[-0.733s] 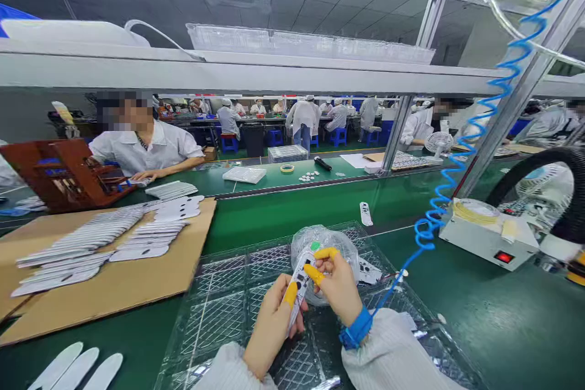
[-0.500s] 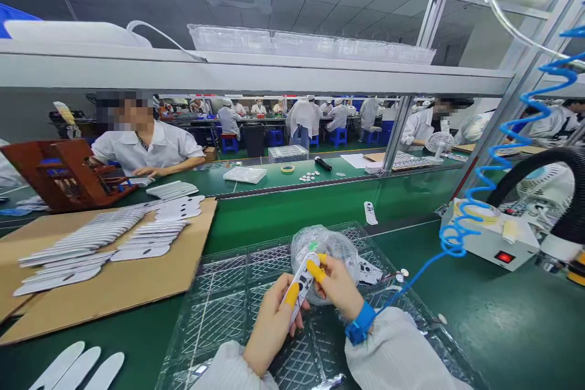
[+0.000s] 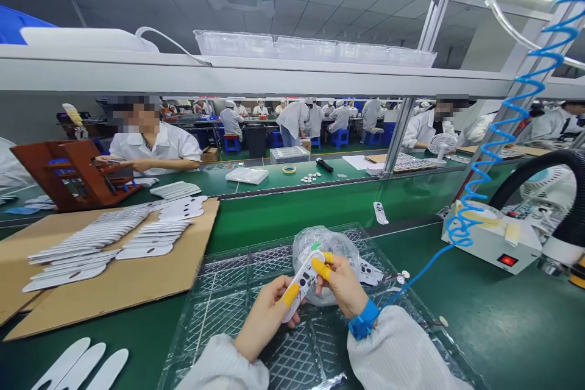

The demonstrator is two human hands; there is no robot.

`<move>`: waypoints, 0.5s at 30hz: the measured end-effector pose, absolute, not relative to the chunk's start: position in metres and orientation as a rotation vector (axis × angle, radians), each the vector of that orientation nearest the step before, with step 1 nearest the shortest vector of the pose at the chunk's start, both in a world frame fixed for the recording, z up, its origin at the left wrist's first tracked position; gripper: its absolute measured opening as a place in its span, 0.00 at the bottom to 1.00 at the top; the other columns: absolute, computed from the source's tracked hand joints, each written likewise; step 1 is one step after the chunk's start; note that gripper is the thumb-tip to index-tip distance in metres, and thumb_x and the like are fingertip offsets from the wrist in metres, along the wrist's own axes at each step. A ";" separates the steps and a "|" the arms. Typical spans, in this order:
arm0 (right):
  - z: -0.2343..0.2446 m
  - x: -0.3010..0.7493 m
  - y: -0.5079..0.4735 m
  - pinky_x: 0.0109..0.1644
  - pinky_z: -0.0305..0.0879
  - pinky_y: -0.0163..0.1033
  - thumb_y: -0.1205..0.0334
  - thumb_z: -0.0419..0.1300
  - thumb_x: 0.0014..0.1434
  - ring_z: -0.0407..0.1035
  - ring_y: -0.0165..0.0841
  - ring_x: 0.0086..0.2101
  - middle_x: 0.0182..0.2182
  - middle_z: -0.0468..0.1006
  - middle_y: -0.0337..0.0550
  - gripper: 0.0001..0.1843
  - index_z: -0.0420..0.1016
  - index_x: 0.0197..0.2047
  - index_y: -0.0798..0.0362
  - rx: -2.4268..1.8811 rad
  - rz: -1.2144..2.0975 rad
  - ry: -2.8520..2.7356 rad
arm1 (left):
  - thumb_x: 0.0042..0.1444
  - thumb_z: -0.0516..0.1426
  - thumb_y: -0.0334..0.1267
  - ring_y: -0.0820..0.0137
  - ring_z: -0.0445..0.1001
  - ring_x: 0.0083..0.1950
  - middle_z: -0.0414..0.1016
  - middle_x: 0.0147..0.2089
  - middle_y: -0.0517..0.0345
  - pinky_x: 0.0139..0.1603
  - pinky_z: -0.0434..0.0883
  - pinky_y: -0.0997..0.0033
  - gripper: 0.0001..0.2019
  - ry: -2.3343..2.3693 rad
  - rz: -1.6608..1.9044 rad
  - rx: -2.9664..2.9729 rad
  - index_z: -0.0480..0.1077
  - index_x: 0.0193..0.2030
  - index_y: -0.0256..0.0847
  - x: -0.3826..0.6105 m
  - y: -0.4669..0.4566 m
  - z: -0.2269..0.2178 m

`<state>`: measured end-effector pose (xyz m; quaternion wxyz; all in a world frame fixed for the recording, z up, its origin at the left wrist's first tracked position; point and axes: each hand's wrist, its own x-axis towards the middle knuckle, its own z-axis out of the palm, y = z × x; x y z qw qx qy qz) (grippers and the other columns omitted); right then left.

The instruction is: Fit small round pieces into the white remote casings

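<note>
Fingers (image 3: pixel 290 294) of the left hand (image 3: pixel 261 320) were wrapped around the lower part of a white panel (image 3: pixel 307 277), the yellow-covered thumb lying across its face. Those of the right hand (image 3: pixel 348 287) pinched its upper end, thumb and forefinger also covered in yellow and drawn close together. A moment earlier, that thumb and forefinger had stood farther apart over the same end; the thumb had since settled on the face, which suggested that the handling centred there while the left hand steadied the piece.

Held slantwise above a clear tray (image 3: pixel 219 304), the panel was slim and round-ended, with dark spots along its face, too small to tell whether holes or printing; its lower edge looked faintly pink. Just behind it sat a rumpled clear bag (image 3: pixel 342 247). Beyond, a loose panel (image 3: pixel 380 212) had shifted rightward on the green strip (image 3: pixel 274 213). Farthest, across the counter (image 3: pixel 212 186), a co-worker (image 3: pixel 159 149) had lifted a forearm and brought both hands up near a brown fixture (image 3: pixel 77 173).
</note>
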<state>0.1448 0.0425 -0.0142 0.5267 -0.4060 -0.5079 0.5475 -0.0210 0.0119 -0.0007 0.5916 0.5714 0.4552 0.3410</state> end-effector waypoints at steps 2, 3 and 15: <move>-0.016 0.154 0.048 0.26 0.68 0.37 0.46 0.53 0.56 0.64 0.29 0.21 0.20 0.67 0.36 0.19 0.70 0.36 0.55 -1.064 1.223 -1.252 | 0.54 0.52 0.46 0.77 0.68 0.19 0.73 0.29 0.57 0.17 0.63 0.80 0.12 1.072 0.740 1.338 0.64 0.32 0.37 -0.033 0.014 0.003; -0.017 0.160 0.052 0.28 0.69 0.38 0.47 0.50 0.57 0.66 0.30 0.23 0.24 0.70 0.39 0.19 0.70 0.39 0.54 -1.098 1.189 -1.268 | 0.54 0.52 0.46 0.79 0.66 0.18 0.73 0.29 0.57 0.16 0.61 0.81 0.13 1.092 0.754 1.335 0.64 0.32 0.37 -0.040 0.015 0.005; -0.054 0.169 0.068 0.47 0.60 0.41 0.68 0.60 0.45 0.69 0.41 0.41 0.35 0.76 0.48 0.06 0.76 0.30 0.54 -1.618 0.703 -1.816 | 0.51 0.50 0.31 0.84 0.49 0.10 0.55 0.15 0.72 0.11 0.46 0.86 0.07 1.486 1.300 0.871 0.63 0.38 0.38 -0.077 0.096 0.007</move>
